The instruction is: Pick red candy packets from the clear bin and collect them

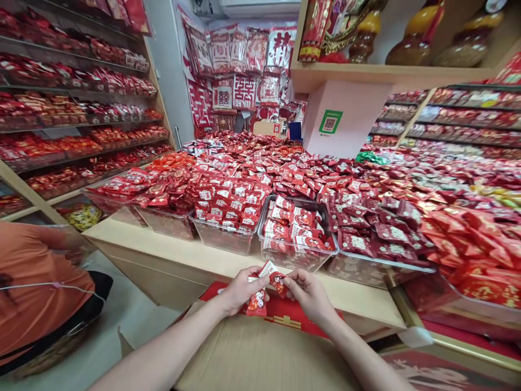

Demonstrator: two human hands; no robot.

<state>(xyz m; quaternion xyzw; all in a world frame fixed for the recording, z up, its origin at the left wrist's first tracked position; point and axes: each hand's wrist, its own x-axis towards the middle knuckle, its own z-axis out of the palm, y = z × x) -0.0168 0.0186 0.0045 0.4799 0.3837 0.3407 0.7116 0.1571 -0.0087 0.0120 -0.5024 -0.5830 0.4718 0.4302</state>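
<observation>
Just in front of the display counter, my left hand [238, 291] has its thumb and fingers closed on a small red-and-white candy packet [256, 304] with a cartoon print. A second, similar packet [277, 281] is tilted between both hands, its right end pinched by the thumb and fingers of my right hand [308, 293]. Behind them stands a clear plastic bin [285, 254], partly filled with similar red-and-white packets [303, 218]. Beneath my hands lie a red sheet or bag [285, 321] with gold marks and a wood-coloured surface [264, 358].
More clear bins [228, 239] heaped with red packets line the counter [179, 255]. Shelves of packets [81, 103] rise on the left. A pillar [345, 108] bears a green QR sign [330, 121]. A person in an orange top [40, 293] is at the left.
</observation>
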